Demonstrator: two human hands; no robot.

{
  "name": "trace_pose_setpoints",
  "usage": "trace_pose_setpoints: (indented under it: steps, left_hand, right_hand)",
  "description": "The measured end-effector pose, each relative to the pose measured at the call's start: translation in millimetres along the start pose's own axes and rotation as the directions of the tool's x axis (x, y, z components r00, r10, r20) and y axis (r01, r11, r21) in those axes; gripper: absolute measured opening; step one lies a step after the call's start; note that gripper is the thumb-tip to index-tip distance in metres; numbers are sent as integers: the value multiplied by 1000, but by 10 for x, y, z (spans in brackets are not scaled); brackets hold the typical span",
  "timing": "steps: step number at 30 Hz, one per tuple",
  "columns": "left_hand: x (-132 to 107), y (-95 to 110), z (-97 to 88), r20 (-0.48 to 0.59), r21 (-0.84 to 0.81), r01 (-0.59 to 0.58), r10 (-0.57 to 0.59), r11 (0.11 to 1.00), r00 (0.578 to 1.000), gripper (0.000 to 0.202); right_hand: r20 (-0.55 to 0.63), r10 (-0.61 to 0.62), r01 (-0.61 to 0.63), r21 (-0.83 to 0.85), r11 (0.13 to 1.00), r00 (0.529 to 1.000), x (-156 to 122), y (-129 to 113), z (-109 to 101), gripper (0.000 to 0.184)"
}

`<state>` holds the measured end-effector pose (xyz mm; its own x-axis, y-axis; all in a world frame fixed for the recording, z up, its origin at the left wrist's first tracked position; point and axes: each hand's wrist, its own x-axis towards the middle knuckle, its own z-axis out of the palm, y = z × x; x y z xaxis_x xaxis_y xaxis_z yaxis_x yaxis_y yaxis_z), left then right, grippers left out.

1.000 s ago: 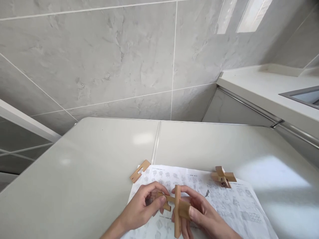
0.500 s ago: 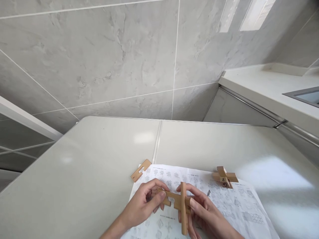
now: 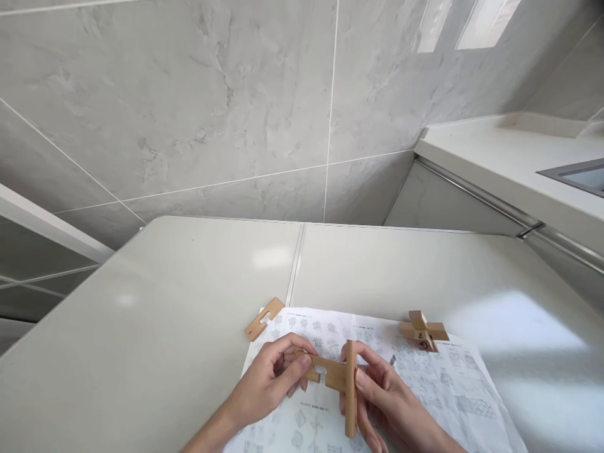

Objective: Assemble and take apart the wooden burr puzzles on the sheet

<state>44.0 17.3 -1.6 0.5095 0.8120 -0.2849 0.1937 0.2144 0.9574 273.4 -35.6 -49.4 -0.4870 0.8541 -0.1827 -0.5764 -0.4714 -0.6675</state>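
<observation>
- Over the printed paper (image 3: 278, 428), a notched wooden piece (image 3: 336, 375) meets a wooden bar (image 3: 351, 393) lying across it; whether it passes through cannot be told.
- Pulling or pushing askew could jam the joint; a slack pinch could let the bar twist and drop.
- Left hand (image 3: 278, 376): thumb and fingers pinched on the notched piece's left end.
- Right hand (image 3: 384, 391): thumb and fingers partly curled, gripping the bar; the lower fingers look looser.

Head view, single: worn on the person's head, facing forward and down; worktop (image 3: 189, 314) across the lower half, left hand (image 3: 267, 384) and right hand (image 3: 392, 391) near, at bottom centre; grey tiled wall (image 3: 212, 107) beyond, above.
</observation>
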Motion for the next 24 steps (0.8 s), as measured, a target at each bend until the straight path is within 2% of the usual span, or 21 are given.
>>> trace_pose_setpoints:
  steps: [10,24]
  left_hand:
    - [47,-23,7,-41,-59,-14,11,998,999,46]
    - [45,-28,19,-41,-52,-4,1,999,999,49]
  right_hand:
    - [-1,-14,14,-48,999,1000,17,-69,31,44]
    - [-19,2,-4,-91,996,1000,-15,-106,40,38]
